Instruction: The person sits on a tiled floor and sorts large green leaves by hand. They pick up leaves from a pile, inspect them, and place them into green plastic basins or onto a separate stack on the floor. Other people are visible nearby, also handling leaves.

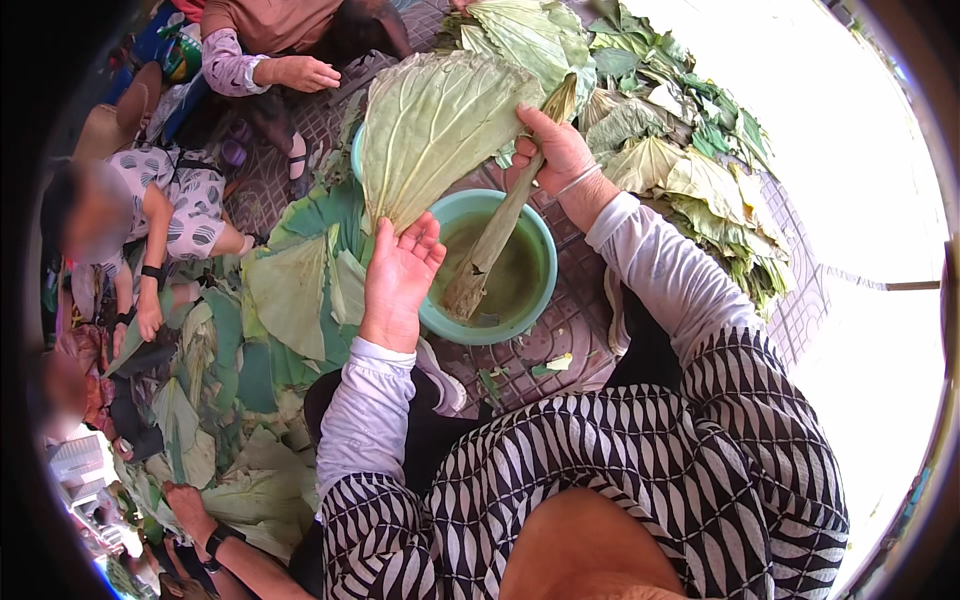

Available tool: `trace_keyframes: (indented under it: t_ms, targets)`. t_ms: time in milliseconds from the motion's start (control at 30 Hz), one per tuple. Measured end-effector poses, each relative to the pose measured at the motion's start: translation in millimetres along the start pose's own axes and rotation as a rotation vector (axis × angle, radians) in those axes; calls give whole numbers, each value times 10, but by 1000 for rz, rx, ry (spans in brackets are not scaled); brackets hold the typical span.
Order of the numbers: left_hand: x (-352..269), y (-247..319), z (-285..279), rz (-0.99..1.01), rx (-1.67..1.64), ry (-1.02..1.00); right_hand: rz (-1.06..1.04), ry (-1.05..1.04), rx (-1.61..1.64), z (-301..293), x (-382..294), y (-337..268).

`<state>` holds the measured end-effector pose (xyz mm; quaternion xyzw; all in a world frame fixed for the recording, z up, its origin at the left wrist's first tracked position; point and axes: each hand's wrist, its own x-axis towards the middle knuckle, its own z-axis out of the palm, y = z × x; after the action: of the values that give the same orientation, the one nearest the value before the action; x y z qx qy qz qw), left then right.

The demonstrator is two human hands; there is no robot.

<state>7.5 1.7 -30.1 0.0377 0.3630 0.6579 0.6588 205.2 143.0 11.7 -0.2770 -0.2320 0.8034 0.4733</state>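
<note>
A pale green, fan-shaped lotus leaf [442, 127] is held up and spread in front of me. My left hand [401, 274] pinches its narrow lower tip between thumb and fingers, palm turned up. At the leaf's right edge, my right hand [553, 150] grips a long, twisted bundle [499, 240] that looks like a folded dry leaf; its thumb meets the leaf's edge. The bundle slants down into a turquoise plastic basin [551, 277] of murky greenish water [517, 277]. Whether the bundle's frayed end is under water, I cannot tell.
Stacked lotus leaves [697, 180] lie at the right on the tiled floor [592, 330]. More flat leaves [289, 292] spread at the left. Another turquoise rim [356, 154] shows behind the held leaf. Several people sit nearby; one person's hand [304, 73] is at upper left, another's hand [187, 510] at lower left.
</note>
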Motion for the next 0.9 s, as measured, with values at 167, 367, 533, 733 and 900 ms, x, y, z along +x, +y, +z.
trace_keyframes:
  t_ms: [167, 367, 533, 733, 900]
  targets:
    - [80, -228, -322, -310, 321, 486, -213, -24, -602, 100, -116, -88]
    - [77, -457, 234, 466, 1136, -186, -99, -24, -574, 24, -179, 172]
    - [252, -518, 393, 468, 1014, -275, 67, -99, -499, 68, -268, 239]
    - [190, -409, 302, 143, 692, -206, 41, -74, -381, 26, -133, -147]
    - [152, -416, 51, -150, 640, -263, 134, -38, 112, -353, 197, -512]
